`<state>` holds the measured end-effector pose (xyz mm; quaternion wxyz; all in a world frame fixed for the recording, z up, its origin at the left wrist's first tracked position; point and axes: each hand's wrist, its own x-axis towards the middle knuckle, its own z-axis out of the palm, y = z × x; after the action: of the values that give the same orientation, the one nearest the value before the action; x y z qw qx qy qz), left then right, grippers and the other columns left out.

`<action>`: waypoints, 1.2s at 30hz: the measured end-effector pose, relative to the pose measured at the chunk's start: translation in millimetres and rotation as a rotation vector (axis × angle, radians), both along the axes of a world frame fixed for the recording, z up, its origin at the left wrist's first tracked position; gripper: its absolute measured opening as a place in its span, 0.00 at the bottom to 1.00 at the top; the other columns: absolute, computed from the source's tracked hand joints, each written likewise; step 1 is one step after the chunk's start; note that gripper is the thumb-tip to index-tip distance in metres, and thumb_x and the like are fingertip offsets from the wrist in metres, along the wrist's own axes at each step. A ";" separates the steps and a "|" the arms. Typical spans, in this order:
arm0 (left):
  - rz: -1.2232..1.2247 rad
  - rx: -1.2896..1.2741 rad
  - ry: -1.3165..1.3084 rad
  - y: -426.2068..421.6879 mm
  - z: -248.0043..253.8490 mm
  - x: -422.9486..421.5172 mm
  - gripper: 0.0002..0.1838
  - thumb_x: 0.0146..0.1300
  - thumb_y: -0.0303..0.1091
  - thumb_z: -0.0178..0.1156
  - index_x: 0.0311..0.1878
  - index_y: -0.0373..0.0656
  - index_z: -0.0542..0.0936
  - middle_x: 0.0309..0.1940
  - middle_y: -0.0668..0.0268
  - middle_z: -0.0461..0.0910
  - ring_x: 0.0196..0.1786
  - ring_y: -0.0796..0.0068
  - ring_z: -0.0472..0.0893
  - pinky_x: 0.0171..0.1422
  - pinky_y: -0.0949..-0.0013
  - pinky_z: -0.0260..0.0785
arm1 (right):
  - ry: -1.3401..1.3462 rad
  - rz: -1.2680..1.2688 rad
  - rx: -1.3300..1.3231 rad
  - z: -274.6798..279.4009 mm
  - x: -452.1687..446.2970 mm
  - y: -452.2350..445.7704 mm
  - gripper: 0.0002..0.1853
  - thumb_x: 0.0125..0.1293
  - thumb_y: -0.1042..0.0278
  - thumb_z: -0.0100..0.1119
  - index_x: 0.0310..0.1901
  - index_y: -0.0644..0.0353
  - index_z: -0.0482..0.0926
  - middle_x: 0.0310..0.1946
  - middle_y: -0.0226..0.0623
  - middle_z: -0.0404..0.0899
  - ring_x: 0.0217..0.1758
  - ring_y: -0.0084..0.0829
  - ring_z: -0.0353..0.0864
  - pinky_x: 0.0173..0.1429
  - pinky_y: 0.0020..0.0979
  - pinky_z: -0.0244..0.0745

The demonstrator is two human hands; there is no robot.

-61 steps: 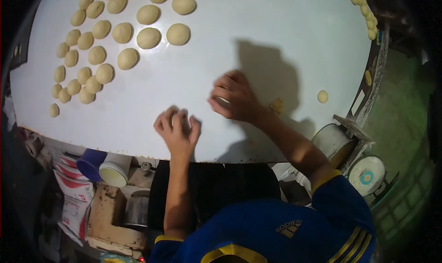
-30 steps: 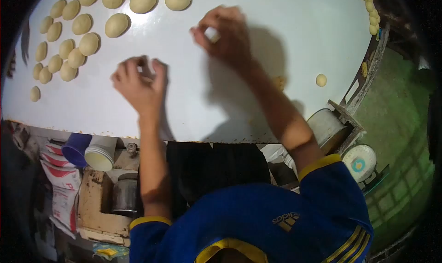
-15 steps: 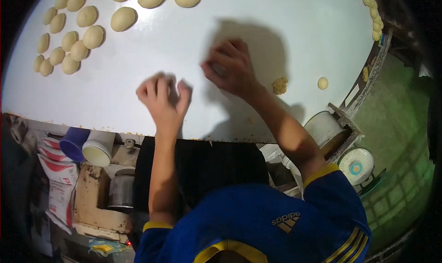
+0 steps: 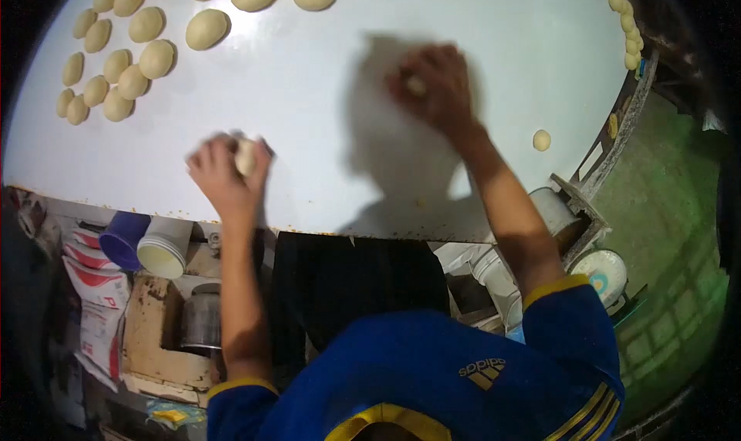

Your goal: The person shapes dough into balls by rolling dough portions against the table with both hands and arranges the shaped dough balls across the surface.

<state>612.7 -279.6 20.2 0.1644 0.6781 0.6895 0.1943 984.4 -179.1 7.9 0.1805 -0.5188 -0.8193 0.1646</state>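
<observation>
My left hand (image 4: 220, 171) curls round a pale dough ball (image 4: 245, 157) near the front edge of the table; part of the ball shows between thumb and fingers. Farther back and to the right, my right hand (image 4: 438, 90) is cupped, slightly blurred, with a small piece of dough (image 4: 417, 85) showing between its fingers. One small dough ball (image 4: 542, 140) lies alone to the right of my right forearm. The crumbly lump seen earlier is hidden now, apparently behind that forearm.
Several rounded dough balls (image 4: 157, 59) sit on the white table (image 4: 309, 94) at the left and back. A row of small dough pieces (image 4: 627, 24) lines the far right edge. Below are buckets (image 4: 164, 252), a metal pot (image 4: 203, 320) and a round-dial scale (image 4: 604, 275).
My left hand has moved left and slightly down, and dough now shows in it. My right hand has shifted right and slightly back. The forearm now covers where the crumbly lump lay.
</observation>
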 end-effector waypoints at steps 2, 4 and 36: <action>0.048 0.075 0.075 45.2 -5.6 7.6 0.13 0.66 0.37 0.79 0.46 0.43 0.86 0.45 0.59 0.84 0.51 0.50 0.77 0.62 0.46 0.68 | 0.039 -0.018 0.075 -5.7 -29.5 37.1 0.12 0.67 0.55 0.86 0.36 0.46 0.88 0.41 0.30 0.87 0.48 0.45 0.85 0.56 0.52 0.78; 0.057 0.101 -0.001 62.1 -3.5 39.9 0.13 0.65 0.38 0.77 0.45 0.45 0.85 0.46 0.60 0.83 0.51 0.49 0.76 0.62 0.46 0.68 | 0.075 -0.034 0.170 -11.7 -57.3 38.9 0.12 0.66 0.56 0.86 0.36 0.46 0.89 0.41 0.30 0.87 0.47 0.45 0.84 0.56 0.52 0.78; -0.012 0.130 0.079 88.5 -5.6 13.4 0.12 0.68 0.36 0.76 0.50 0.42 0.88 0.47 0.58 0.87 0.53 0.49 0.80 0.64 0.45 0.70 | 0.076 -0.049 0.081 -12.0 -28.3 56.9 0.12 0.65 0.57 0.85 0.34 0.47 0.87 0.35 0.28 0.86 0.43 0.45 0.84 0.52 0.52 0.73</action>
<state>626.0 -191.2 14.6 0.0939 0.6986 0.6773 0.2109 956.1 -122.2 -4.1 0.2364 -0.5241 -0.8050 0.1465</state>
